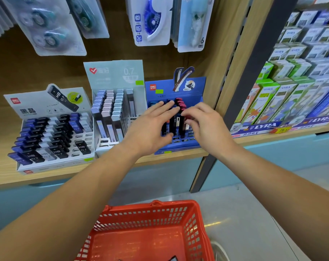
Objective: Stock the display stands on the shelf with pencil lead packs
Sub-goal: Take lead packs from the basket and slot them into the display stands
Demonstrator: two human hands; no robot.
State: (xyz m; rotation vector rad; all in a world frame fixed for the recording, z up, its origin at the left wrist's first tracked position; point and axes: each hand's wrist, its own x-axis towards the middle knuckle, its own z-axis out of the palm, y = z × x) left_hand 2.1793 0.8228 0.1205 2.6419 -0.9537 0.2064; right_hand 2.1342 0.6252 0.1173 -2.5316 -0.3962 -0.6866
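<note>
Right grip [207, 127] seemingly pinching pack [187, 116], blue stand [178, 146]

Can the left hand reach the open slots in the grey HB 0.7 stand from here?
Likely yes: the left hand lies open over the blue stand, holding nothing, and the shelf front across to the grey stand looks unobstructed.

A stationery shop: wooden shelf [47, 175] of pencil lead display stands [52, 129], hanging correction tapes [152, 21], red shopping basket [150, 232]
</note>
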